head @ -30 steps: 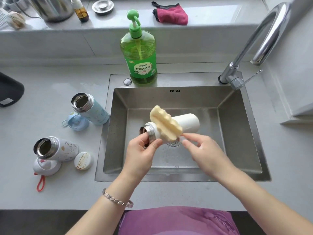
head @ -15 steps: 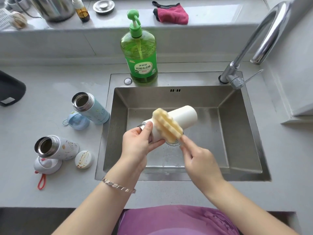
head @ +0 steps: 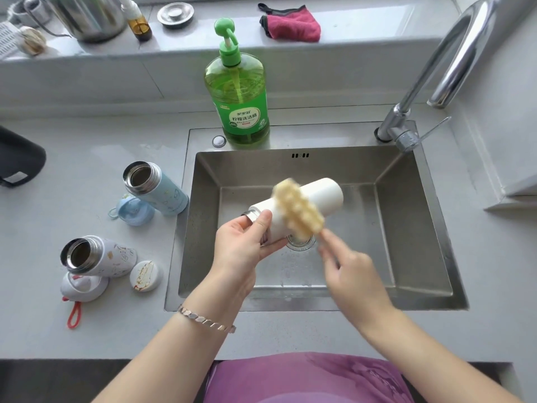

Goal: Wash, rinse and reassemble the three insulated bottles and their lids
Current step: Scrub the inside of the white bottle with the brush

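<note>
Over the steel sink [head: 421,228] my left hand [head: 241,248] grips the steel neck of a plain white bottle [head: 322,196], held on its side with its base pointing back right. My right hand [head: 348,269] holds the handle of a yellow sponge brush [head: 299,212], whose head lies across the bottle's body. On the counter to the left lie a light blue bottle [head: 158,189] and a white patterned bottle [head: 98,257], both with their mouths uncovered. Beside them are a blue lid [head: 135,212], a white lid with a red loop [head: 82,286] and a small round cap [head: 145,276].
A green dish soap pump bottle [head: 238,91] stands at the sink's back rim. The chrome tap [head: 436,71] arches at the back right. A red cloth [head: 290,23], a metal pot [head: 87,16] and small items sit on the rear ledge. A dark object [head: 17,161] lies at far left.
The sponge brush has slid from near the bottle's neck toward its middle, and my right hand has drawn back a little. My left hand has turned over the neck.
</note>
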`<state>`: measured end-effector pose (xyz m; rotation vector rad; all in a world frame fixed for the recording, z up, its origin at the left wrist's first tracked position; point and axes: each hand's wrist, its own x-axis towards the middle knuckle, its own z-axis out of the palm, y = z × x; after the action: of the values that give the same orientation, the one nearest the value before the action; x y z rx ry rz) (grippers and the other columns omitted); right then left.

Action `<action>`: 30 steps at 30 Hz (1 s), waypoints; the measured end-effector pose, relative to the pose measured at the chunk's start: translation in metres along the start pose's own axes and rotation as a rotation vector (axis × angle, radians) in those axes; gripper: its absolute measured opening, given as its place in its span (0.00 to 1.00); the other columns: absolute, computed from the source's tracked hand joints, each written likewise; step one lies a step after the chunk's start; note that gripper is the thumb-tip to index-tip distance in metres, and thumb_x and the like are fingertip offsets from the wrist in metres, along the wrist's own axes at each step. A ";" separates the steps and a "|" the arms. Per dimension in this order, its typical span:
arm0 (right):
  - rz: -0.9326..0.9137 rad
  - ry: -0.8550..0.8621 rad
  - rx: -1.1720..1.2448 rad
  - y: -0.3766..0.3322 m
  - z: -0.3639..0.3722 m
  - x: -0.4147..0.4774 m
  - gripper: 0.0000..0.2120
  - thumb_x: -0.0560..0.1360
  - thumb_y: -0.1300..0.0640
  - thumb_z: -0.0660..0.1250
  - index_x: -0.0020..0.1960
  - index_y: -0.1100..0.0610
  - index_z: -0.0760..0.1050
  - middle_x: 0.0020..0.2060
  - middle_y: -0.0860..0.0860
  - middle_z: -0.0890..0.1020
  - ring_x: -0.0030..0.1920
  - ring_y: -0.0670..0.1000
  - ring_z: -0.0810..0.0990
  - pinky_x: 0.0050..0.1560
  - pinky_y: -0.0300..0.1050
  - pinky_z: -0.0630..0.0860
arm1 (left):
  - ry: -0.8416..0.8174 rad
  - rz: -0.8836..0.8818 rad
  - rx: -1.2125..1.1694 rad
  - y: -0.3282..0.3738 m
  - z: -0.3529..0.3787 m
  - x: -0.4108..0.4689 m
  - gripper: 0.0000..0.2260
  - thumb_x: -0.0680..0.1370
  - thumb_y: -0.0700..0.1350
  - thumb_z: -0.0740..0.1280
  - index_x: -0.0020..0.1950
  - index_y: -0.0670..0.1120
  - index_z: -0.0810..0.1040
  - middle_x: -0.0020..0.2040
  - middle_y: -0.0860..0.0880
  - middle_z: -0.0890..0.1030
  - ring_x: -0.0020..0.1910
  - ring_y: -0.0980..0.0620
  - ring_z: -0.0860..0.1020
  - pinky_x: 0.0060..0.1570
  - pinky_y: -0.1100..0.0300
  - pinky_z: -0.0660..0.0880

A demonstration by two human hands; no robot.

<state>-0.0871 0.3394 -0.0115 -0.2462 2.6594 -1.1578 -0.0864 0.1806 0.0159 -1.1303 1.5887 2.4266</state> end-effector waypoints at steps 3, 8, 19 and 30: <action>0.051 0.030 0.012 0.005 -0.010 0.008 0.15 0.78 0.59 0.61 0.64 0.53 0.74 0.25 0.50 0.70 0.25 0.50 0.62 0.33 0.45 0.65 | -0.102 0.078 0.058 -0.001 -0.002 -0.003 0.04 0.76 0.37 0.65 0.47 0.42 0.80 0.39 0.48 0.84 0.42 0.52 0.82 0.46 0.53 0.81; 0.102 -0.167 0.036 -0.002 -0.022 0.018 0.16 0.78 0.57 0.60 0.65 0.46 0.73 0.35 0.45 0.78 0.30 0.43 0.71 0.36 0.35 0.68 | -0.165 0.447 0.750 -0.012 -0.019 0.001 0.05 0.73 0.37 0.70 0.39 0.44 0.78 0.34 0.53 0.78 0.32 0.60 0.73 0.36 0.66 0.71; 0.149 -0.326 0.062 0.007 -0.029 0.027 0.14 0.78 0.55 0.61 0.63 0.50 0.75 0.22 0.33 0.73 0.28 0.34 0.69 0.35 0.26 0.66 | -0.367 0.763 0.961 -0.024 -0.050 0.007 0.08 0.71 0.50 0.64 0.36 0.50 0.66 0.35 0.58 0.68 0.36 0.62 0.68 0.37 0.72 0.64; 0.742 -0.457 0.844 0.044 -0.037 0.048 0.21 0.67 0.42 0.64 0.56 0.52 0.73 0.43 0.61 0.82 0.18 0.41 0.55 0.16 0.30 0.53 | -0.525 0.555 0.916 -0.006 -0.053 0.019 0.12 0.69 0.51 0.69 0.36 0.43 0.73 0.40 0.41 0.77 0.42 0.45 0.74 0.47 0.55 0.71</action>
<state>-0.1465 0.3833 -0.0261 0.5131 1.4602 -1.5419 -0.0693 0.1342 -0.0114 0.0951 2.5257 1.5399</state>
